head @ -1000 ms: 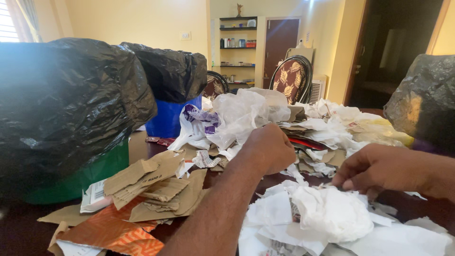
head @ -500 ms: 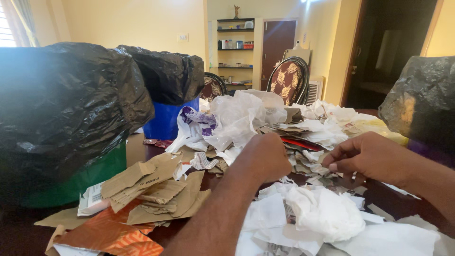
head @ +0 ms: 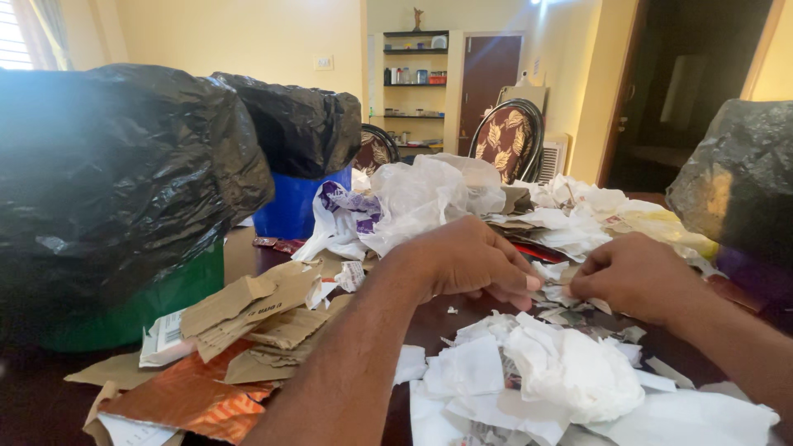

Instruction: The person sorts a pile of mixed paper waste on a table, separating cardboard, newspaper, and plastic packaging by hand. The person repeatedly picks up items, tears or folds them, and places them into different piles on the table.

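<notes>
1. Since a moment ago, both hands have drawn together over the small paper scraps (head: 555, 297) in the middle of the dark surface (head: 425, 326).
2. Green bin (head: 140, 310) with black liner stands far left, beside torn cardboard (head: 264, 318).
3. Crumpled white paper (head: 570, 367) lies nearest the camera.
4. Left hand (head: 467, 260) rests fingers-down, loosely curled, touching scraps.
5. Right hand (head: 636, 277) is closed, pinching scraps.

At your left forearm lies a heap of torn brown cardboard packaging (head: 264, 318), flat pieces stacked loosely. Just below it rests a glossy orange and brown wrapper (head: 194, 395). Tucked under the cardboard's left edge is a white package with a barcode label (head: 165, 337). Further back, beside the blue bin, sits a crumpled white and purple plastic bag (head: 347, 211).
</notes>
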